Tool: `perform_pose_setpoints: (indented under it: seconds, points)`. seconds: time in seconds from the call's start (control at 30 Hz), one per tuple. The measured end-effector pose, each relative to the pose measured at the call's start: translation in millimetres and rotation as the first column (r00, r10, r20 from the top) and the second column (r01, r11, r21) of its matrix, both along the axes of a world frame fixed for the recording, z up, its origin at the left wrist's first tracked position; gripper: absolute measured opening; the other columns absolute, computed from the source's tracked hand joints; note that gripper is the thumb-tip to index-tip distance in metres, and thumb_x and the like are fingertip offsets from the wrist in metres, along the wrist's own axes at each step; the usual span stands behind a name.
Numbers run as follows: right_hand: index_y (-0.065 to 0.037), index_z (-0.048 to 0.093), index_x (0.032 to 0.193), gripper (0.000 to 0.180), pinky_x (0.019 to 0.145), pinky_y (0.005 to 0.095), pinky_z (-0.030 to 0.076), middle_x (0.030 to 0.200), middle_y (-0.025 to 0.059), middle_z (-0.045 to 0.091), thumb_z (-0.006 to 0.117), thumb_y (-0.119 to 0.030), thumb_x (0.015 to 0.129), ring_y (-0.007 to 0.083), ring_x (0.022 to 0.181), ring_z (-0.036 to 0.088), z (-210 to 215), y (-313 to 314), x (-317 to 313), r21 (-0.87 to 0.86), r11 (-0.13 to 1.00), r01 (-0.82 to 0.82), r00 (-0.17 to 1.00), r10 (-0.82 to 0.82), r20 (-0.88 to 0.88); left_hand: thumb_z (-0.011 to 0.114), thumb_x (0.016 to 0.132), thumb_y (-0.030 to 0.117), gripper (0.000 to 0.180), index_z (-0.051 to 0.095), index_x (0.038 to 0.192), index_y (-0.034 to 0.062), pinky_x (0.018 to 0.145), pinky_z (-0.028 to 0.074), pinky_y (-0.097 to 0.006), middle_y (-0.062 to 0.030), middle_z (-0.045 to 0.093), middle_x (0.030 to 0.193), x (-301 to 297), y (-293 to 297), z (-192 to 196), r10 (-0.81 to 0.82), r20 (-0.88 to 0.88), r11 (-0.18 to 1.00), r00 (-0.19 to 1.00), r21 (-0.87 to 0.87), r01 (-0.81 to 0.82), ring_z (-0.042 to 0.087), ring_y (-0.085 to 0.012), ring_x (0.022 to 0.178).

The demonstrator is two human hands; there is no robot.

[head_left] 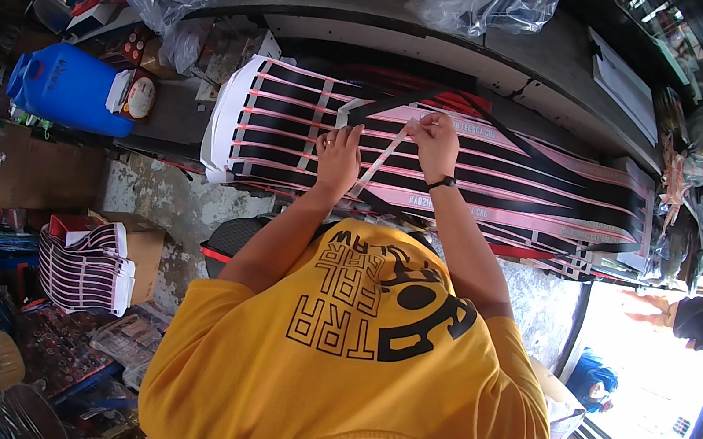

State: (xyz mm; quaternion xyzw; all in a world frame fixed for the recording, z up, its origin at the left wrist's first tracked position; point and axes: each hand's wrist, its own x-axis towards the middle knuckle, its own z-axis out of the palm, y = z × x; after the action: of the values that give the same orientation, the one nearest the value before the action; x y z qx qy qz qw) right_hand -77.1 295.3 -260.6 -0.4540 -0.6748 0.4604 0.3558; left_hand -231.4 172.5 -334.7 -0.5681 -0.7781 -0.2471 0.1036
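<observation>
A long sheet of black and pink striped bands (284, 126) lies across the bench before me, white at its left end. My right hand (436, 149), with a dark band at its wrist, pinches the upper end of a narrow white strip (381, 163). The strip slants down toward the sheet's near edge. My left hand (339, 160) rests on the sheet, its fingers laid down and pointing away from me. Just beyond those fingertips is the end of a loose black band (372, 109), which arches over the sheet to the right.
A blue plastic jerrycan (76, 87) is at the left, beside a round-labelled container (139, 96). Clear plastic bags (487, 2) hang over the far ledge. Another striped bundle (87, 269) sits by a cardboard box (143, 250) at lower left. People (592, 382) are outside, right.
</observation>
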Motion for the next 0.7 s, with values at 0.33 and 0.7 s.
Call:
perform_pose_setpoints:
  seconds: [0.33,0.7]
  points:
    - [0.000,0.041,0.098,0.023,0.076,0.0266,0.057,0.088,0.0168,0.069,0.060,0.009,0.089,0.0198,0.087,0.071,36.7,-52.3,34.3,-0.121,0.985,-0.122,0.981,0.102,-0.163,0.058,0.091,0.018,0.048,0.047,0.137,0.0212,0.106,0.033,-0.059,-0.0057,0.057,0.120,0.7,-0.7,1.0,-0.013,-0.104,0.998,0.994,0.059,0.019,0.056,-0.0257,0.109]
    - [-0.006,0.035,0.085,0.030,0.071,0.0254,0.053,0.087,0.0152,0.072,0.060,0.011,0.088,0.0182,0.086,0.071,75.7,-123.4,73.6,0.112,0.898,-0.426,0.898,0.435,-0.068,0.060,0.091,0.022,0.044,0.052,0.134,0.0205,0.104,0.035,-0.061,-0.0059,0.057,0.117,1.0,0.8,-2.8,-0.001,-0.139,0.995,0.990,0.100,0.015,0.056,-0.0262,0.105]
